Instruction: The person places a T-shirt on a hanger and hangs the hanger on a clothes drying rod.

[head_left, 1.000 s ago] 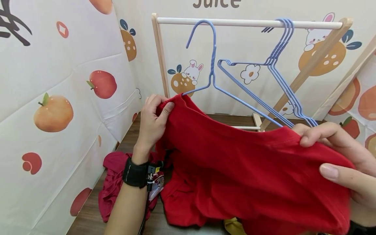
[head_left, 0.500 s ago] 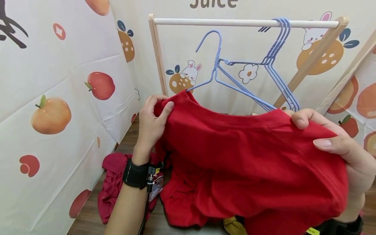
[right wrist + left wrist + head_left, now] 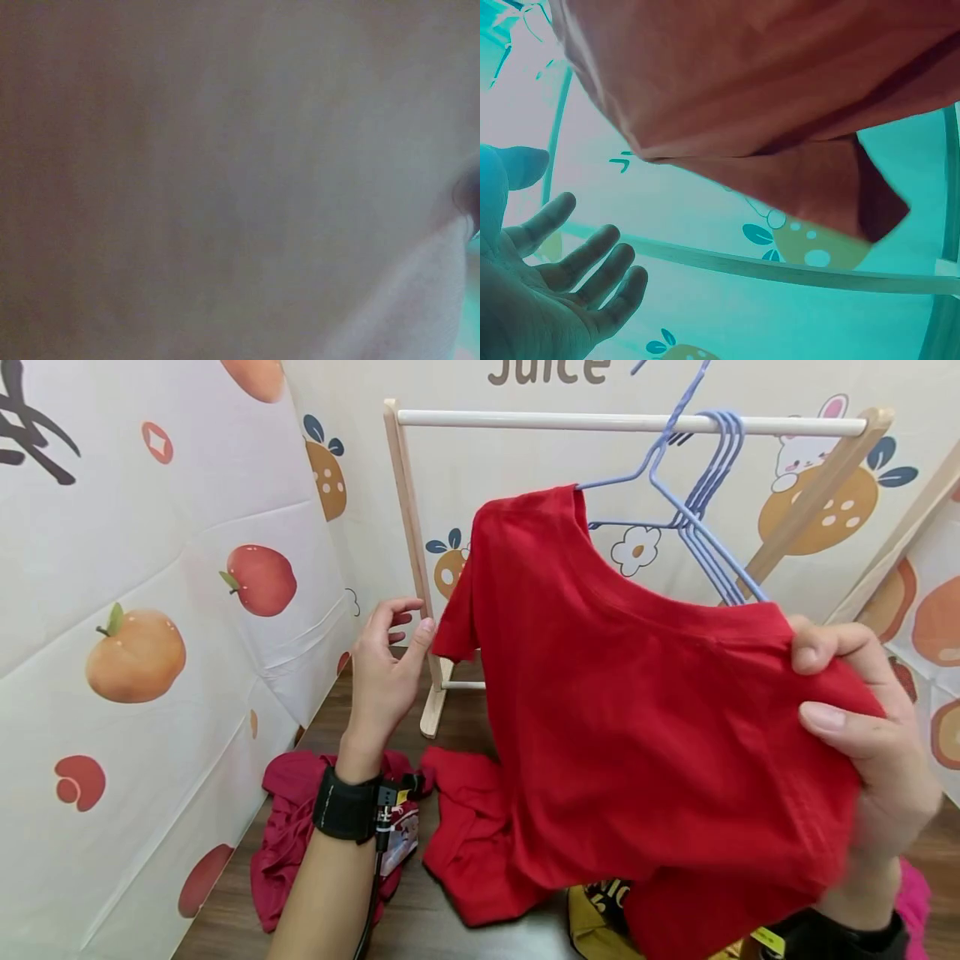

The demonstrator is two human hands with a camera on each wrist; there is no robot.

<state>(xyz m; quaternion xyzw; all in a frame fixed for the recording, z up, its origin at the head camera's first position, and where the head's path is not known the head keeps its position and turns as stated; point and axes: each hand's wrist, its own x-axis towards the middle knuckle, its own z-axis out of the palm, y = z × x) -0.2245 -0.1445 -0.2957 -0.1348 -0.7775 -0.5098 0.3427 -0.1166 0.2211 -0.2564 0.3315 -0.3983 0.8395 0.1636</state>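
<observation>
A red T-shirt (image 3: 660, 718) hangs on a blue wire hanger (image 3: 701, 514), whose hook runs out of the top of the head view. My right hand (image 3: 873, 718) pinches the shirt's shoulder, thumb in front, apparently with the hanger's arm inside the cloth. Apart from the shirt, my left hand (image 3: 386, 672) has its fingers loosely bent and holds nothing, just left of the red sleeve (image 3: 456, 618). That sleeve dangles beside the left hand (image 3: 562, 292) in the left wrist view too. Blurred cloth fills most of the right wrist view.
A wooden rack (image 3: 408, 510) with a white rod (image 3: 525, 419) stands behind. Several blue hangers (image 3: 723, 460) hang at its right. On the table lie a crimson garment (image 3: 288, 827), more red cloth (image 3: 472, 852) and a mustard garment (image 3: 592, 931).
My left hand has let go of the red T-shirt. The shirt and its hanger have risen and swung right, the freed sleeve now hanging down; the right hand keeps its grip.
</observation>
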